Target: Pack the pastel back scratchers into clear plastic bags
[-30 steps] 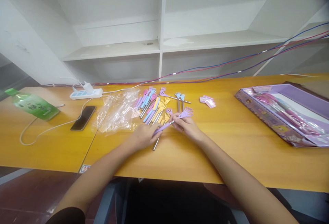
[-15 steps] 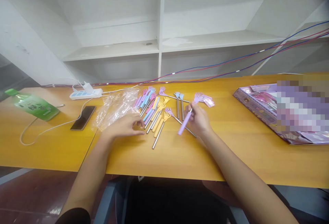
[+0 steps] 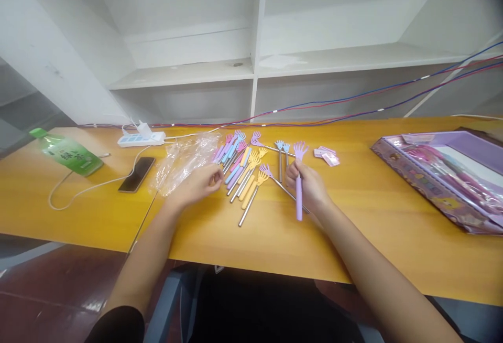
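Purple back scratcher (image 3: 299,199), one: centre-right of the frame, its hand-shaped head up, its grip toward the lower edge.

Right hand (image 3: 308,183): fingers curled and closed around the scratcher's metal rod, just below the head.

Left hand (image 3: 199,184): centre-left, fingers bent, thumb and forefinger close together, beside the group's grips; whether they pinch anything, cannot tell.

Group of back scratchers (image 3: 239,167), pink, blue, purple and yellow: centre, overlapping, between the hands. A purple-headed scratcher (image 3: 277,180) slants down from it, its rod running beneath or behind the held one. Two blue-headed scratchers (image 3: 280,157), upright in the frame, just left of the right hand.

Clear plastic wrapping (image 3: 188,157), crumpled: behind the left hand. Pink cards (image 3: 327,155): right of the held head, near it.

Phone (image 3: 137,174), power strip (image 3: 141,139), white cable (image 3: 92,192) and green bottle (image 3: 73,153), tilted in view: left side.

Box (image 3: 436,185), purple-walled, holding pink packaged items (image 3: 451,175): right side, well apart from the right hand.

Tabletop (image 3: 377,233), orange wood: a broad stretch between right forearm and box; front edge below both hands; rear edge against the white shelving (image 3: 257,73), cables (image 3: 326,104) along it.
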`<move>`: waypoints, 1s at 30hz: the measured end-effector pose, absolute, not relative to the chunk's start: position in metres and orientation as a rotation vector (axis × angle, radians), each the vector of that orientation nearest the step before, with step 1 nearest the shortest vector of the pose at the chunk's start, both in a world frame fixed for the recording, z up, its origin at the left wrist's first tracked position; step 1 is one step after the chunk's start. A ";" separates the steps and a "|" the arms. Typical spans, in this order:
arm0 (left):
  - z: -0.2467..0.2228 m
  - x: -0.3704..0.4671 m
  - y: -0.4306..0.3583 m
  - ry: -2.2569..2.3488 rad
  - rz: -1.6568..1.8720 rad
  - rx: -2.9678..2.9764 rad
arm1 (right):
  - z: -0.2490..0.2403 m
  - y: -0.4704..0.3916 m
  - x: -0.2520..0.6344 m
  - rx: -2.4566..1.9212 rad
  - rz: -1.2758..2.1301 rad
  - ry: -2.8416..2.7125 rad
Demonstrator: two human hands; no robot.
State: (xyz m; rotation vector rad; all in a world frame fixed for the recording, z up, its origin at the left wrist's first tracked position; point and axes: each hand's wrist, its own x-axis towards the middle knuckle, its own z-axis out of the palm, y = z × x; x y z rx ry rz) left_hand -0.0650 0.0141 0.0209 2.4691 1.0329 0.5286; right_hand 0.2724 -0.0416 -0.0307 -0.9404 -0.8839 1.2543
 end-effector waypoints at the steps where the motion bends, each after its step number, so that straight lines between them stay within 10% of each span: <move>1: 0.019 -0.062 0.013 1.059 0.644 2.446 | -0.031 -0.042 0.271 -0.936 1.274 -0.890; 24: -0.010 -0.002 -0.040 0.506 0.598 2.547 | -0.037 -0.067 0.233 -0.886 1.890 -1.157; 30: 0.004 -0.026 -0.042 0.531 1.295 2.537 | -0.025 -0.061 0.246 -0.802 1.799 -1.075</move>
